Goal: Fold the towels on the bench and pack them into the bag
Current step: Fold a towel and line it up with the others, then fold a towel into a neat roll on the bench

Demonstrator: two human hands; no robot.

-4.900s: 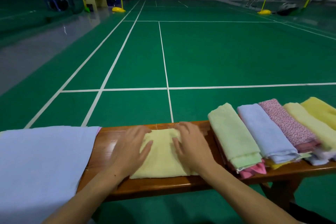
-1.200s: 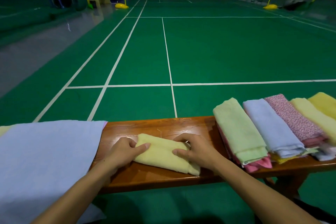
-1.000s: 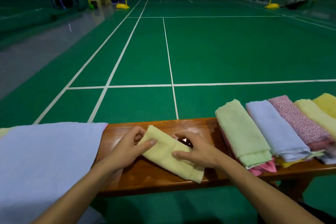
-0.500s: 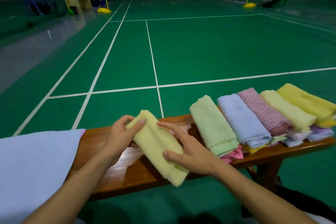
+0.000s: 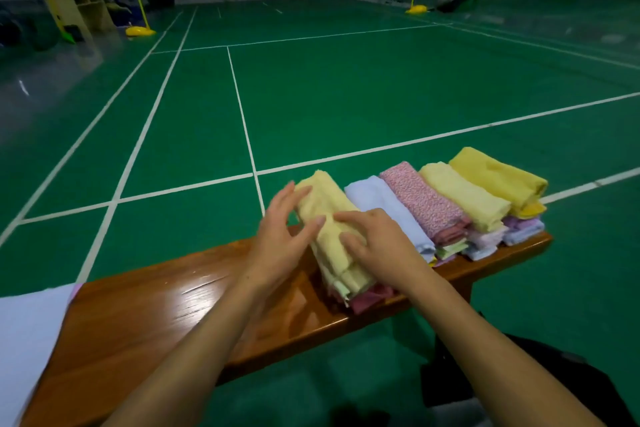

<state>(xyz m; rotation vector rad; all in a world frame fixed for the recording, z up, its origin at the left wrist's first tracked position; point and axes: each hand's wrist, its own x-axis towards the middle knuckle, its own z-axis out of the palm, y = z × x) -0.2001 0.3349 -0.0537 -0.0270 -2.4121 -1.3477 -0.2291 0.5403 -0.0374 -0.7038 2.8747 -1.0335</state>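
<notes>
Folded pale yellow towel [image 5: 332, 236] lies on left end of folded towel row [image 5: 450, 204] on worktop [image 5: 166, 315]. Left hand [image 5: 280, 239] relaxed beside it; right hand [image 5: 377, 239] presses flat, likely to settle it. No bag visible.

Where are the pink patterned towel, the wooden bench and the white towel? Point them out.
pink patterned towel [image 5: 420, 199]: head view, middle of its top face.
wooden bench [image 5: 166, 308]: head view, bare glossy seat.
white towel [image 5: 27, 329]: head view, flat spread surface.
</notes>
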